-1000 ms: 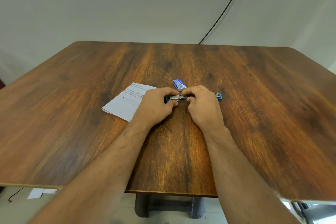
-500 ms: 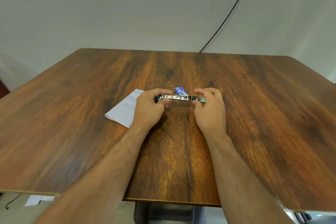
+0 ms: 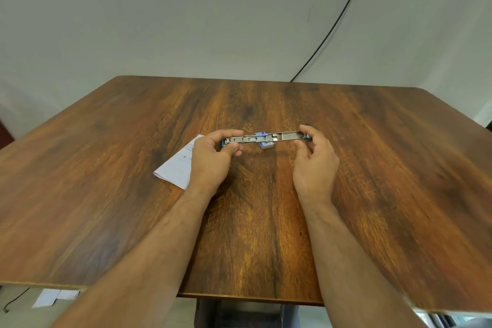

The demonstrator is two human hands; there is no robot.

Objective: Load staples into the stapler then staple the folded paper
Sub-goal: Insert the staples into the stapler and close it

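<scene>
Left hand (image 3: 213, 157) pinching stapler (image 3: 266, 138) splayed flat, right hand (image 3: 315, 160) fingertips steadying far end; sprung halves could snap shut.

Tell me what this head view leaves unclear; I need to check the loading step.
- Staples in the opened stapler: too small to tell.
- Staple box: mostly hidden behind the stapler.
- Folded paper: part covered by the left hand; print too small.
- Right hand fingertips at the stapler's end: grip unclear.
</scene>
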